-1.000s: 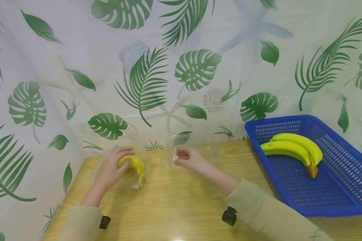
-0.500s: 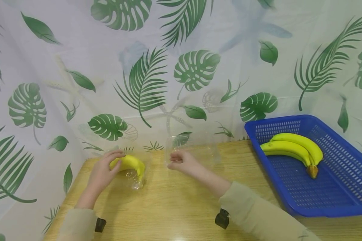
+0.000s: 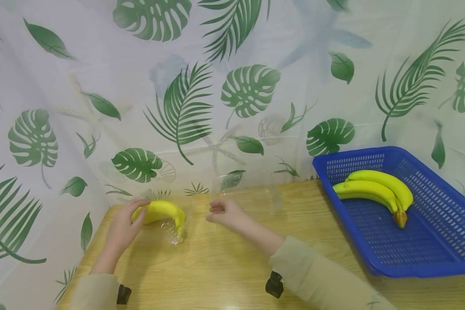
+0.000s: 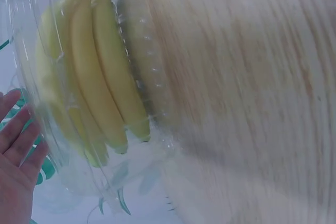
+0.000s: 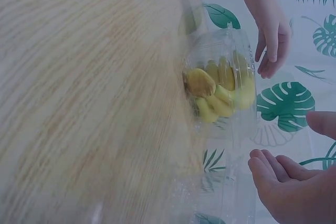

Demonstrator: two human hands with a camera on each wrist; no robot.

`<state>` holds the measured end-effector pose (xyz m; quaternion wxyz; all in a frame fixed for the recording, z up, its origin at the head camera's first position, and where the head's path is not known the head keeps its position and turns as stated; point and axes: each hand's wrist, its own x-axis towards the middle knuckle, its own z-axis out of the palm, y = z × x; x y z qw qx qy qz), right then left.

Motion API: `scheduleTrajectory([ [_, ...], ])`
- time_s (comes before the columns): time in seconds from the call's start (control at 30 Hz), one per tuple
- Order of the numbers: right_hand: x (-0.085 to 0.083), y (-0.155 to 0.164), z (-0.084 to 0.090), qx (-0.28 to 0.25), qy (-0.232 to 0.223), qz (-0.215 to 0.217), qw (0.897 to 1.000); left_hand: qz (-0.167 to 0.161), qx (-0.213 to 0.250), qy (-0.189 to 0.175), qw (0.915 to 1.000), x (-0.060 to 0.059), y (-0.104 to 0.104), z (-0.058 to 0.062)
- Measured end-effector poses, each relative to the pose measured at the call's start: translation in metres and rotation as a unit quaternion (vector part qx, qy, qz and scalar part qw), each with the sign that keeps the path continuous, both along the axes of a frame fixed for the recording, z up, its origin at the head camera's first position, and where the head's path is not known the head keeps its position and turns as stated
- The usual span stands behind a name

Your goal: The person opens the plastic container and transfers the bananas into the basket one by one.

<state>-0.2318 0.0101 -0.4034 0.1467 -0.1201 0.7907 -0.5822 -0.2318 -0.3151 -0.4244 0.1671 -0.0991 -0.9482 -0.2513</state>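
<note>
A bunch of bananas (image 3: 162, 209) lies inside a clear plastic box (image 5: 242, 43) on the left of the table; its lid appears down over the fruit in the right wrist view. My left hand (image 3: 122, 226) hovers at the box's left side, fingers apart and holding nothing. In the left wrist view, that hand's fingers (image 4: 18, 135) are extended beside the clear wall. My right hand (image 3: 230, 214) is held in the air between this box and a second clear plastic box (image 3: 273, 191), its fingers loosely bent around nothing.
A blue plastic basket (image 3: 445, 269) stands on the right with another bunch of bananas (image 3: 376, 191) inside. The wooden table (image 3: 217, 267) ends at a leaf-printed cloth (image 3: 248, 142) behind the boxes.
My left hand has moved left and slightly down, uncovering more of the bananas. The right hand has drifted left, away from the second box. Both boxes stay in place.
</note>
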Motion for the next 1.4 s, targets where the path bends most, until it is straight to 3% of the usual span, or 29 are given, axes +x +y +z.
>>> scheduleTrajectory([
  [0.43, 0.003, -0.012, -0.012, -0.016, -0.017, 0.000, 1.000, 0.026, 0.035, 0.038, 0.9983, 0.000, -0.018, -0.010],
  [0.73, 0.004, -0.024, -0.020, -0.021, -0.014, -0.006, 1.000, 0.048, 0.044, 0.045, 0.9969, 0.002, -0.032, -0.019],
  [0.87, 0.007, -0.029, -0.025, -0.023, -0.019, -0.009, 1.000, 0.068, 0.062, 0.025, 0.9954, 0.004, -0.036, -0.025],
  [1.1, 0.009, -0.033, -0.029, -0.031, -0.026, -0.006, 0.999, 0.107, 0.110, -0.040, 0.9873, 0.002, -0.043, -0.031],
  [1.4, 0.010, -0.037, -0.030, -0.024, -0.029, -0.005, 0.999, 0.082, 0.132, -0.036, 0.9871, -0.003, -0.045, -0.036],
])
